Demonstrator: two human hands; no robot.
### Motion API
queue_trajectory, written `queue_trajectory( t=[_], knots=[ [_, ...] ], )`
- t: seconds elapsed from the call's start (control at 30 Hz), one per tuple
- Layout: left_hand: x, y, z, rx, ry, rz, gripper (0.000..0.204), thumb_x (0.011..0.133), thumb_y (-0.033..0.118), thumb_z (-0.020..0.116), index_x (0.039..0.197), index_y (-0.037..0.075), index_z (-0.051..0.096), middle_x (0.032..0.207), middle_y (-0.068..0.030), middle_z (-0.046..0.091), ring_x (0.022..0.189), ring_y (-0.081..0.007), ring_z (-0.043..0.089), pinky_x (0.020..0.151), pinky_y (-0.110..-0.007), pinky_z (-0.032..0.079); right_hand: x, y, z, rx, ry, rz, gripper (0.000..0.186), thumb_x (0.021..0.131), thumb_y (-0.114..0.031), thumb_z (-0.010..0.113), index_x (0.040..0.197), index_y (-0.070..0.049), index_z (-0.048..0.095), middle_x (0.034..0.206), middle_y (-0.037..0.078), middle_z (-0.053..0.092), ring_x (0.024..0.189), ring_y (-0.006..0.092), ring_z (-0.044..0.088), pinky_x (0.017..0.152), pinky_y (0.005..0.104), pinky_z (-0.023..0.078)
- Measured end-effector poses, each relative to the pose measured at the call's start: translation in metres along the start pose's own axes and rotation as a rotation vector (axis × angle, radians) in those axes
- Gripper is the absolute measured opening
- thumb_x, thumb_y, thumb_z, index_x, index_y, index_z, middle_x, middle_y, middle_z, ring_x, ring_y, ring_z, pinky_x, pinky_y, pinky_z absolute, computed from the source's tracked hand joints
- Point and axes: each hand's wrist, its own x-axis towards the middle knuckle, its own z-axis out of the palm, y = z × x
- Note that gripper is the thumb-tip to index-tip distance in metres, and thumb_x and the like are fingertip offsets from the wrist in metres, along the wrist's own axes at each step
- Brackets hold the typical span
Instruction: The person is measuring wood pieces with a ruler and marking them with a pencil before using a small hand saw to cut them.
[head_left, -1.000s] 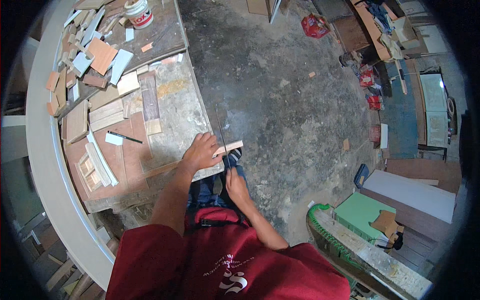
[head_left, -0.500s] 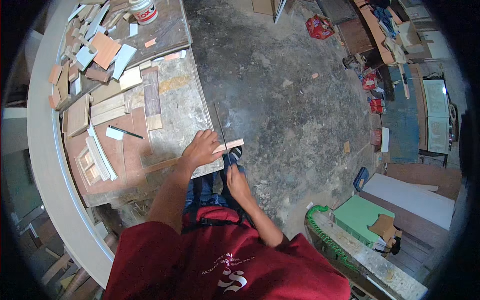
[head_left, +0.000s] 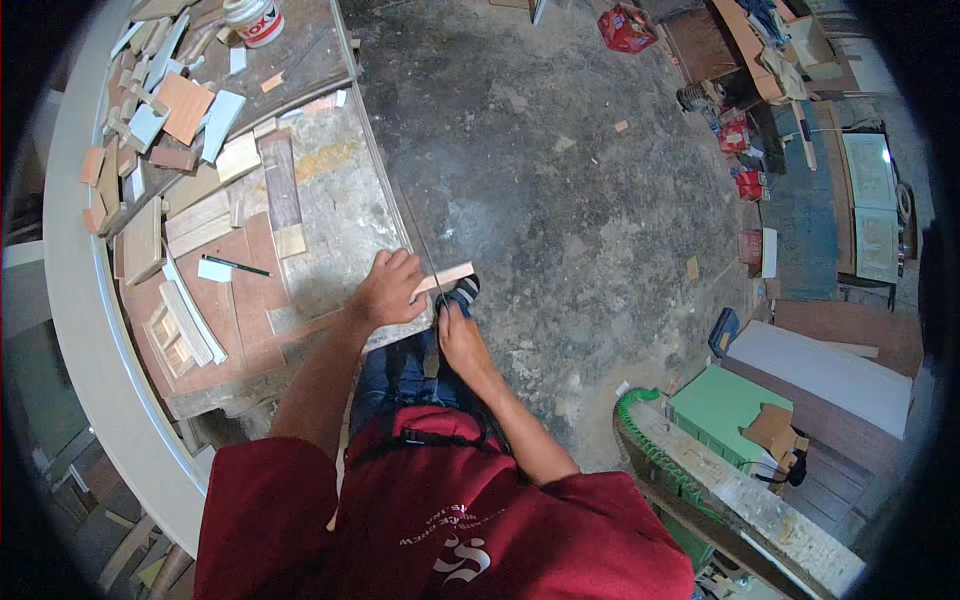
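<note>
My left hand [head_left: 387, 288] is closed on a narrow strip of wood [head_left: 455, 274] and presses it down at the near right corner of the workbench [head_left: 345, 210]. The strip's free end sticks out past the bench edge, over the floor. In my right hand [head_left: 463, 342] is a handsaw, its thin blade [head_left: 421, 233] seen almost edge-on. That blade crosses the strip just right of my left fingers and points away from me. My right fist hides the saw's handle, and any cut in the wood is too small to make out.
Wood offcuts [head_left: 185, 108] crowd the bench's far left, near a white tub [head_left: 254, 20]. A pencil [head_left: 236, 265] and a small wooden frame [head_left: 172, 340] lie nearer. At right are a green box [head_left: 730, 410] and a coiled green hose [head_left: 640, 430]; stained floor [head_left: 570, 220] lies between.
The whole view has shifted slightly, so the bench and hands appear farther left. My right hand and the saw have moved a little against the strip; my left hand keeps its hold.
</note>
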Motion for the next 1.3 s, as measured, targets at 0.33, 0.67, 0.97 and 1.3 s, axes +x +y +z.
queue_trajectory(
  t=[0.33, 0.67, 0.97, 1.3],
  knots=[
    [0.001, -0.002, 0.002, 0.001, -0.033, -0.043, 0.024, 0.07, 0.027, 0.068, 0.08, 0.005, 0.068, 0.088, -0.0074, 0.054, 0.095, -0.0255, 0.051, 0.081, -0.039, 0.038, 0.004, -0.006, -0.001, -0.084, 0.003, 0.039, 0.027, 0.1, -0.022, 0.041, 0.094, 0.003, 0.048, 0.07, 0.035, 0.059, 0.068, 0.0527, 0.059, 0.06, 0.062, 0.044],
    [0.0, -0.002, 0.001, 0.018, -0.034, -0.067, 0.026, 0.071, 0.03, 0.067, 0.081, 0.006, 0.069, 0.089, -0.008, 0.055, 0.096, -0.0255, 0.051, 0.083, -0.04, 0.039, 0.017, -0.004, 0.0, -0.01, 0.007, -0.053, 0.026, 0.1, -0.021, 0.041, 0.095, 0.004, 0.048, 0.07, 0.035, 0.058, 0.069, 0.0525, 0.058, 0.058, 0.0613, 0.042],
    [-0.002, -0.003, 0.006, 0.038, 0.012, -0.044, 0.028, 0.072, 0.031, 0.066, 0.082, 0.005, 0.069, 0.089, -0.0089, 0.056, 0.096, -0.0263, 0.051, 0.084, -0.04, 0.039, 0.005, -0.001, 0.006, 0.0, 0.032, -0.027, 0.021, 0.1, -0.018, 0.042, 0.097, 0.003, 0.046, 0.07, 0.034, 0.058, 0.071, 0.0527, 0.058, 0.059, 0.0612, 0.042],
    [-0.002, 0.001, 0.003, -0.023, -0.017, -0.056, 0.027, 0.069, 0.027, 0.068, 0.083, 0.004, 0.068, 0.088, -0.0094, 0.055, 0.094, -0.0272, 0.051, 0.082, -0.041, 0.038, -0.004, -0.002, 0.001, 0.022, 0.022, -0.017, 0.023, 0.099, -0.021, 0.043, 0.097, 0.002, 0.046, 0.073, 0.036, 0.058, 0.072, 0.055, 0.056, 0.062, 0.0634, 0.042]
  ],
)
